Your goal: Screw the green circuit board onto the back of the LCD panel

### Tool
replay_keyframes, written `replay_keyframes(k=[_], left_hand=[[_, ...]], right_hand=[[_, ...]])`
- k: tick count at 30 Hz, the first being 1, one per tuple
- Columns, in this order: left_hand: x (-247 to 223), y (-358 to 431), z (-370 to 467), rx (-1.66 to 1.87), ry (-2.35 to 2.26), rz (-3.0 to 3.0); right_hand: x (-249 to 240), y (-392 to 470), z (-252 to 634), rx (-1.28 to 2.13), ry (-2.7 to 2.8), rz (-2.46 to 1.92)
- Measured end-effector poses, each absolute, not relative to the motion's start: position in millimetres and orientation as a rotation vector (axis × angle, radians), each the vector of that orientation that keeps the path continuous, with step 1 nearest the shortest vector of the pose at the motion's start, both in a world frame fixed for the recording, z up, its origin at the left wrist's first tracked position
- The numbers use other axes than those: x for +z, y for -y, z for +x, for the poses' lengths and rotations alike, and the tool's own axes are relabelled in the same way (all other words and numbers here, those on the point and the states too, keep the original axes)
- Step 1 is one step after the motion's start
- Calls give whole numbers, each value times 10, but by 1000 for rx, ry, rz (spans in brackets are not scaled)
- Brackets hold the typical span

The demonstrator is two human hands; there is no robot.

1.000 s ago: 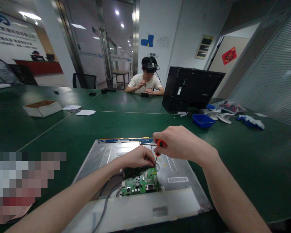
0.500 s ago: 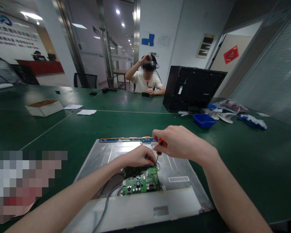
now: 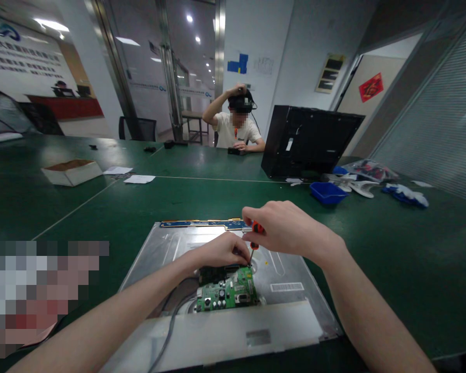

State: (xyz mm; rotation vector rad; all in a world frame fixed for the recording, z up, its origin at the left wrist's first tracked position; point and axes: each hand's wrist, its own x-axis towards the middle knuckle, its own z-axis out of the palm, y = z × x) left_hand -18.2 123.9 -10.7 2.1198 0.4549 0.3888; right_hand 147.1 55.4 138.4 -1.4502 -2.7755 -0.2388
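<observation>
On a green table (image 3: 186, 199), the right hand (image 3: 281, 223) grips a red screwdriver (image 3: 254, 245), tip at one o'clock on the circuit board (image 3: 228, 294); the left hand (image 3: 223, 249) curls beside it, hold unclear. A slipping tip could jab that hand.

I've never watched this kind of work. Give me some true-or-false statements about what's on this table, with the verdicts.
1. The right hand holds a screwdriver. True.
2. The screwdriver points up at the ceiling. False: it points down, at a corner of the board.
3. The left hand is near the screwdriver's tip. True.
4. The board is bright red. False: it is green.
5. The blue tray sits on top of the monitor. False: it is on the table, in front of the monitor.
</observation>
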Motion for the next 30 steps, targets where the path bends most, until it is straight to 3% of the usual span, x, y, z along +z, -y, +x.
replay_keyframes(k=[8, 16, 23, 30], left_hand=[[-117, -1250, -182, 415, -463, 2156], [-99, -1234, -179, 390, -463, 2151], [-128, -1252, -181, 442, -438, 2157], [-71, -1214, -176, 397, -487, 2137]], right_hand=[[1443, -495, 1495, -39, 2819, -1304], [1422, -524, 1492, -186, 2780, -1411], [1460, -477, 1513, 37, 2817, -1253], [1388, -552, 1477, -259, 2755, -1508]])
